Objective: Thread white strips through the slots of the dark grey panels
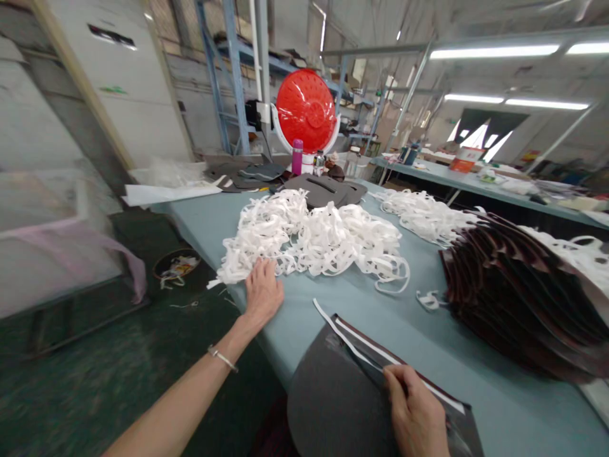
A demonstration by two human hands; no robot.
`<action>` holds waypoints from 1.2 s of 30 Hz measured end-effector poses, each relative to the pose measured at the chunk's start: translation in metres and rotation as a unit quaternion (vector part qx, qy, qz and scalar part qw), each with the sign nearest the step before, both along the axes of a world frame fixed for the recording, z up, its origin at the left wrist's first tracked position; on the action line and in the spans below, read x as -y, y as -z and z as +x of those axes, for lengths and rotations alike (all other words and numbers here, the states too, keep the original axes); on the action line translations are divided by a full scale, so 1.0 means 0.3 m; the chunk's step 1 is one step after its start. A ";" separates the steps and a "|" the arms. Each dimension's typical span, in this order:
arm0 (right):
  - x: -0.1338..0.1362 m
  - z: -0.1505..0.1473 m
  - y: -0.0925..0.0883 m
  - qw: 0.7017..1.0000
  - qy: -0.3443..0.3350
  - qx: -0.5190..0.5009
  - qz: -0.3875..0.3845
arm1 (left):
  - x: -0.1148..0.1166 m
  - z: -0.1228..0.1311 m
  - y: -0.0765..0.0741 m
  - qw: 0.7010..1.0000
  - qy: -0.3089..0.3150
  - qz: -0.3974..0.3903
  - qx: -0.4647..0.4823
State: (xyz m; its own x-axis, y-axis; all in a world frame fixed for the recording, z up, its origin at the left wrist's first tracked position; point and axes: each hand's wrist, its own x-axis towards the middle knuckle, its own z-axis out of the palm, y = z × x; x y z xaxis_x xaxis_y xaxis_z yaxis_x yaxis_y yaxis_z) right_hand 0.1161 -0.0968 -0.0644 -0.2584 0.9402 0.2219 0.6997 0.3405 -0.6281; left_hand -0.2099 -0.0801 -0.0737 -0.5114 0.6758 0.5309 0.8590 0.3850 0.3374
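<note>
A big tangle of white strips (333, 238) lies on the blue-green table (285, 324). At its near left edge rests my left hand (264, 289), reaching forward with its fingers on the strips; whether they grip any is hidden. My right hand (416, 406) pinches a loose white strip (349, 343), whose far end curves past the edge of a dark grey panel (337, 393). This panel lies at the table's near edge, under my right hand. Another white strip (380, 352) runs straight along its dark upper border.
A fanned stack of dark brown pieces (518, 298) stands at the right, near more white strips (423, 212). Behind the tangle are dark flat pieces (318, 189), a purple bottle (297, 157) and a red round fan-like object (306, 109). A basket (177, 265) sits on the floor.
</note>
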 end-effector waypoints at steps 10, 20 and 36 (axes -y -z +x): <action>0.109 0.115 -0.085 0.992 0.082 -0.085 -0.038 | 0.159 0.573 -0.163 0.802 0.572 -0.161 0.056; 0.177 0.338 0.003 0.983 0.161 -0.006 -0.086 | 0.160 0.426 -0.109 0.832 0.406 -0.266 0.269; 0.134 0.309 0.003 0.950 0.215 0.054 -0.221 | 0.088 0.406 -0.085 0.888 0.235 -0.291 0.269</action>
